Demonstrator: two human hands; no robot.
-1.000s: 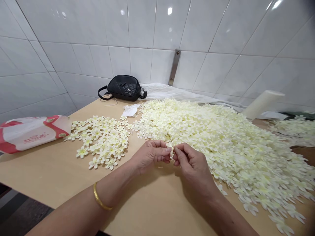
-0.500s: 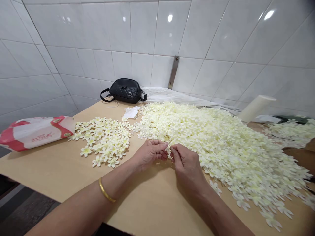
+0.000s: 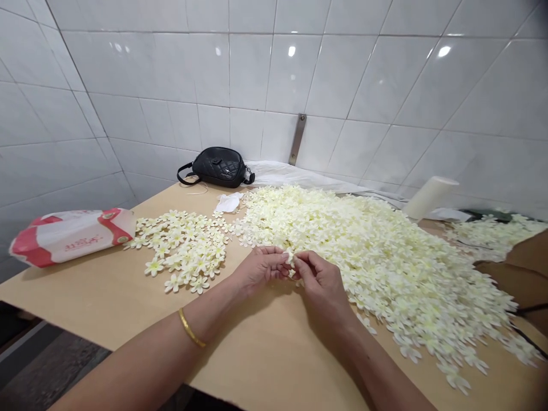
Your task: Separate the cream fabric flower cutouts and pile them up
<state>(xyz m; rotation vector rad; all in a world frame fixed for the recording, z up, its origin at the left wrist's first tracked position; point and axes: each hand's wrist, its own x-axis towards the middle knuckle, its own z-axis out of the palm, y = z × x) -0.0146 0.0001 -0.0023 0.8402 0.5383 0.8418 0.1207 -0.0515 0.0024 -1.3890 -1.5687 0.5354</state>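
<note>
My left hand [image 3: 264, 266] and my right hand [image 3: 321, 279] meet at the near edge of a big heap of pale yellow-white artificial flowers [image 3: 368, 245]. Between their fingertips is a small artificial flower [image 3: 290, 260], pinched from both sides and partly hidden by the fingers. A gold bangle [image 3: 191, 327] circles my left wrist. To the left of my hands lies a smaller, flatter group of loose flowers [image 3: 188, 245] with yellow centres.
A red and white tissue packet [image 3: 72, 235] lies at the table's [image 3: 257, 354] left side. Farther back are a black bag [image 3: 220, 167], a crumpled white tissue [image 3: 229, 202] and white sheeting [image 3: 308, 177] along the tiled wall. A white roll [image 3: 430, 197] leans at the right, near brown material [image 3: 520, 262].
The head view has tilted up and shifted slightly. Both hands stay together at the heap's edge, with the fingertips slightly rearranged around the small flower.
</note>
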